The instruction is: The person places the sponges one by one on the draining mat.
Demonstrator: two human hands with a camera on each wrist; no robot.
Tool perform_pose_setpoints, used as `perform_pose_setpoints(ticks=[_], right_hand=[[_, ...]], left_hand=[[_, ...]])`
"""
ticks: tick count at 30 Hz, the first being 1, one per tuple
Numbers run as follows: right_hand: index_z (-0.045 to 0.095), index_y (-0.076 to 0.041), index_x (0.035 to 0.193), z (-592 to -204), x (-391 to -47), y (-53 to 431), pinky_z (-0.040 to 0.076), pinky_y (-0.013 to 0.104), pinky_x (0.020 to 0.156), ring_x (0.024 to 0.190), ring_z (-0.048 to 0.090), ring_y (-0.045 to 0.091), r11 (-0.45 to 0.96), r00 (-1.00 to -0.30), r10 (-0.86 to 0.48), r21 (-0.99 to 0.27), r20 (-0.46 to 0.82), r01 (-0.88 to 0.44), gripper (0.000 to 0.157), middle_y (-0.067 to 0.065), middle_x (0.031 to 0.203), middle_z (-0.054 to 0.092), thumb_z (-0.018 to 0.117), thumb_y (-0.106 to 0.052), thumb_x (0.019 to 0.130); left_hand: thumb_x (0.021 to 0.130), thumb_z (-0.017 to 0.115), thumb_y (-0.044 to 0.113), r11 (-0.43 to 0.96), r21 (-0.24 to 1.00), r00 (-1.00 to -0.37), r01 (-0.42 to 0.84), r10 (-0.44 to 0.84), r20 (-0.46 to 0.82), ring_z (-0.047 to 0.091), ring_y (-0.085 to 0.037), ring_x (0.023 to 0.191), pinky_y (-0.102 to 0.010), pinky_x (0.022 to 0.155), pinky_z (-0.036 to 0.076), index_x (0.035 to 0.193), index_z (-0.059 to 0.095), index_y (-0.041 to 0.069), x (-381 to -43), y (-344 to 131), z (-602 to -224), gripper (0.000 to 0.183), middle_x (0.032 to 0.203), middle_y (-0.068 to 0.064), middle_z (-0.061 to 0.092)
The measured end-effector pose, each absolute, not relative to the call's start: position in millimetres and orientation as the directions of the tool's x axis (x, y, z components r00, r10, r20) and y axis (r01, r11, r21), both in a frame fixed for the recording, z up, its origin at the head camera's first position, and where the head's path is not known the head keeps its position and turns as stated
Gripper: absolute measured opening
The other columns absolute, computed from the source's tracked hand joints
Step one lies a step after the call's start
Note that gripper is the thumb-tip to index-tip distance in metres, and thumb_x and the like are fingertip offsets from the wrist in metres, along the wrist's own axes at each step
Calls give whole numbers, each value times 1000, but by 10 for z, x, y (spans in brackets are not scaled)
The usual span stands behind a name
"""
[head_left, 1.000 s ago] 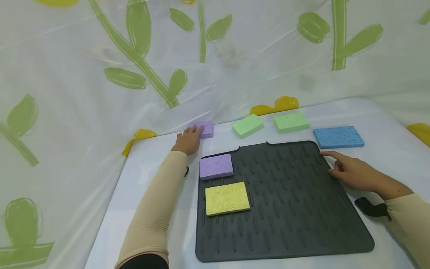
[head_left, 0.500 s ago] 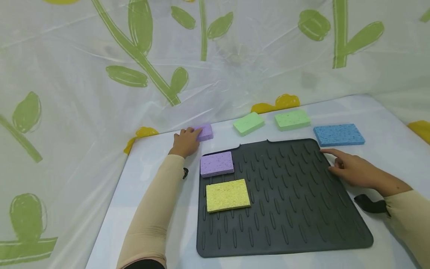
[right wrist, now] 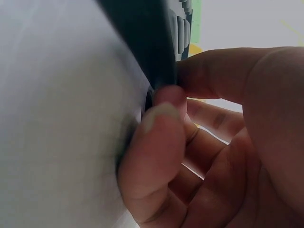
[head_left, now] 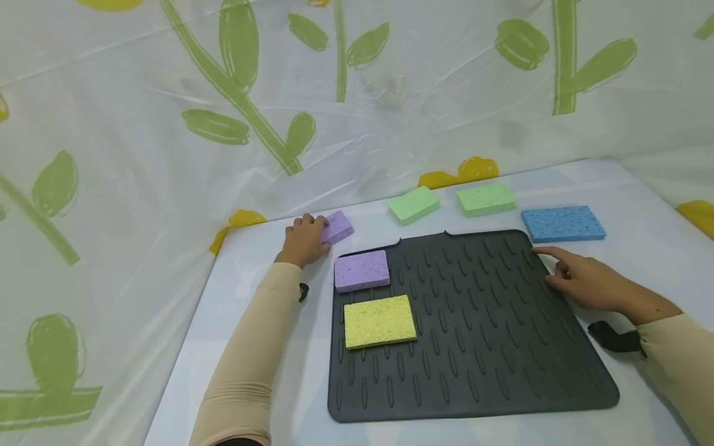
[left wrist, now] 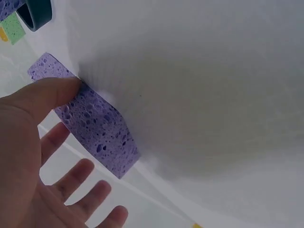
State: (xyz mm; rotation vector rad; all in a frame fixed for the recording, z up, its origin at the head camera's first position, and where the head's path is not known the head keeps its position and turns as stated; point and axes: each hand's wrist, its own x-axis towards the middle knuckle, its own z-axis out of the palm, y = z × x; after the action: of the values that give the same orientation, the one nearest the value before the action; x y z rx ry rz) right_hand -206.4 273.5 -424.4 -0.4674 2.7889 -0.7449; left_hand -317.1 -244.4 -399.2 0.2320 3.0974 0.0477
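My left hand (head_left: 303, 243) grips a purple sponge (head_left: 338, 227) near the back left of the table. In the left wrist view its thumb lies across the purple sponge (left wrist: 99, 128), one finger behind it and the others spread loosely. A second purple sponge (head_left: 362, 271) lies on the dark ribbed mat (head_left: 480, 347) at its upper left, with a yellow sponge (head_left: 379, 321) below. My right hand (head_left: 588, 285) holds the mat's right edge, index finger extended along it and other fingers curled. In the right wrist view its fingertips meet at the mat edge (right wrist: 147, 38), partly hiding it.
Behind the mat lie a tilted green sponge (head_left: 414, 205), another green sponge (head_left: 486, 199) and a blue sponge (head_left: 563, 223) at the right. A pale sheet with a leaf print (head_left: 424, 124) hangs along the back and left of the white table (head_left: 245, 310).
My left hand has drawn the far purple sponge slightly toward me and turned it, thumb now at its near side. My right hand has stayed at the mat's edge. The view has shifted slightly.
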Motion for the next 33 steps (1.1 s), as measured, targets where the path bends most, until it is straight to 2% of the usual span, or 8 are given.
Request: perform_pose_setpoints(ticks=[8,15,19,25,33], right_hand=[[31,1,152,-4228,-2068,2729,39,29,50,57,45,11,822,-926,-354,-516,-132,-241,56,2,79,57,53,-15,102],[32,1,151,-4228,-2074,2726,39,30,50,58,46,12,822,-926,-352,-518,-134,-238,56,2,78,56,53,-14,102],[32,1,151,-4231,-2077,2728,39,29,50,59,46,11,816,-925,-357,-526,-133,-240,56,2,78,56,53,-14,102],[32,1,151,-4220,-2077,2724,40,30,51,59,47,12,815,-924,-361,-526,-130,-245,56,2,79,57,53,-14,102],[32,2,151,-4208,-2074,2741,40,30,51,60,47,12,814,-924,-358,-531,-135,-237,56,3,79,57,52,-13,101]], left_hand=[[93,67,32,986,126,-988,107,119,-97,53,-43,124,-61,103,43,143,43,15,-3145,-2504,-4027,57,140,-23,47],[93,67,35,986,146,-989,84,101,-113,55,-39,119,-57,97,49,142,43,14,-3086,-2530,-4001,58,138,-22,47],[92,69,33,980,178,-991,93,109,-81,55,-40,120,-58,97,49,140,45,14,-3051,-2584,-4005,56,139,-22,46],[90,74,27,963,235,-991,134,130,34,52,-41,123,-58,100,47,137,47,16,-2962,-2608,-3935,55,140,-22,45],[90,75,27,948,262,-981,183,158,115,51,-38,125,-56,102,47,139,47,18,-2777,-2516,-3861,57,141,-19,45]])
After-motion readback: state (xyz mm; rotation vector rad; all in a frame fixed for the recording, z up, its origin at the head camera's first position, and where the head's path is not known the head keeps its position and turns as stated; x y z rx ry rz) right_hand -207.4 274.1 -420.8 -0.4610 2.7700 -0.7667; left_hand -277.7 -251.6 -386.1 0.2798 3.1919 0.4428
